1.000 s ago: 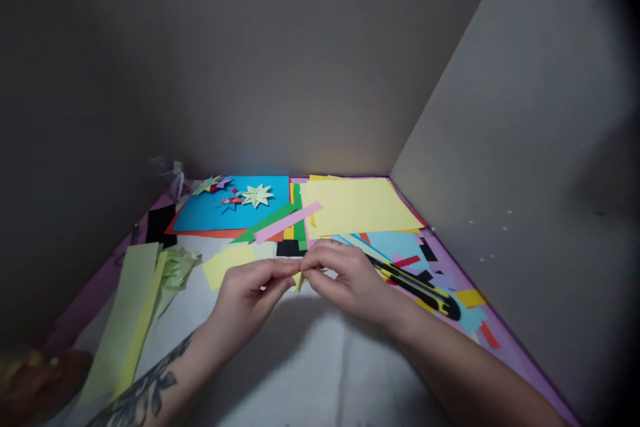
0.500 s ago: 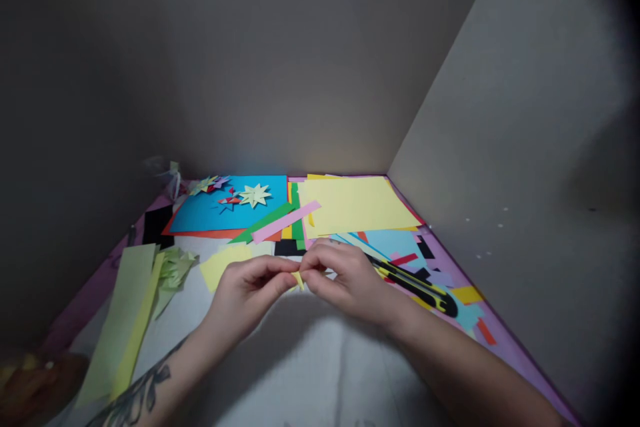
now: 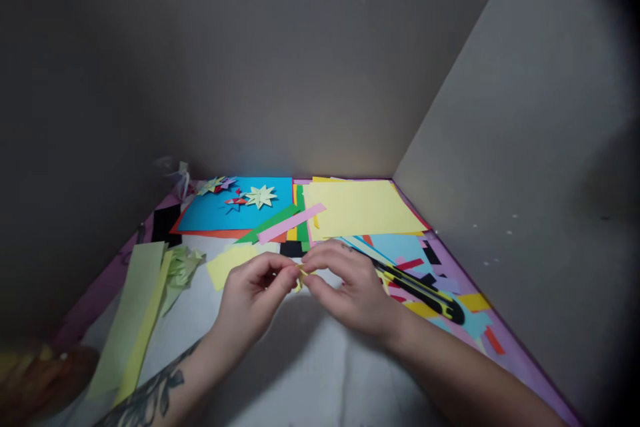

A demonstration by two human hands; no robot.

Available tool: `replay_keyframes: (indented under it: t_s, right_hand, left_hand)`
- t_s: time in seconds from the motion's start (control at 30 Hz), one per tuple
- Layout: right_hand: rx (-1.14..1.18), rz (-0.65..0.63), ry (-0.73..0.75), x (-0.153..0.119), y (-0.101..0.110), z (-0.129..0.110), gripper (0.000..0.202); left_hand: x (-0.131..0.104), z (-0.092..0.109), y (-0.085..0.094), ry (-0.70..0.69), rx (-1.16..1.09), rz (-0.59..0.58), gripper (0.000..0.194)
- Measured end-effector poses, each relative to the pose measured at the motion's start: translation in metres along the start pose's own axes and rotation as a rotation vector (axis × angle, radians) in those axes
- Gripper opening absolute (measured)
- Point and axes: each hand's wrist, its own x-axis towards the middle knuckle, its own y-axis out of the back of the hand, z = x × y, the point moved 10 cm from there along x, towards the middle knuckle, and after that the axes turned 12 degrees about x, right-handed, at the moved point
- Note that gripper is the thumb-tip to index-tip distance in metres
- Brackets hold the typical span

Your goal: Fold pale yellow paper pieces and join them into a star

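Note:
Between my fingertips, over the white cloth (image 3: 310,360), is a small yellow paper strip (image 3: 300,280), mostly covered by the fingers. My left hand (image 3: 257,287) is closed in a pinch on its left side. From the right, my right hand (image 3: 350,283) pinches the same strip with thumb and forefinger. Behind the left hand lies a yellow paper piece (image 3: 225,265). A black and yellow utility knife (image 3: 425,290) rests just right of my right hand, over paper scraps.
At the back, folded paper stars (image 3: 261,197) lie on a blue sheet (image 3: 210,213), beside a pale yellow sheet stack (image 3: 365,207). Green strips and a pink strip (image 3: 293,223) lie between. Long paper strips (image 3: 127,320) and crumpled paper (image 3: 184,267) are left; colored scraps (image 3: 473,301) right.
The fingertips of my right hand have spread slightly, and more of the yellow strip shows between the hands. The whole scene has shifted a little to the right.

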Motion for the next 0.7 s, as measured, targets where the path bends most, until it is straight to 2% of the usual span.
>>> replay_keyframes:
  t_s: [0.13, 0.37, 0.57, 0.7]
  right_hand:
    - [-0.032, 0.072, -0.055, -0.002, 0.002, 0.006, 0.011]
    - [-0.051, 0.104, -0.142, -0.005, 0.005, 0.011, 0.009]
    - [-0.068, 0.026, -0.108, -0.003, -0.004, 0.007, 0.015]
    - [-0.077, -0.002, -0.202, -0.004, -0.007, 0.018, 0.015]
  left_hand:
    - [0.0, 0.002, -0.002, -0.023, 0.028, -0.017, 0.014]
    - [-0.002, 0.009, 0.001, -0.056, 0.089, -0.011, 0.015]
    - [-0.003, 0.005, -0.005, -0.058, 0.109, -0.034, 0.016]
    - [-0.003, -0.002, -0.012, -0.035, 0.102, -0.065, 0.015]
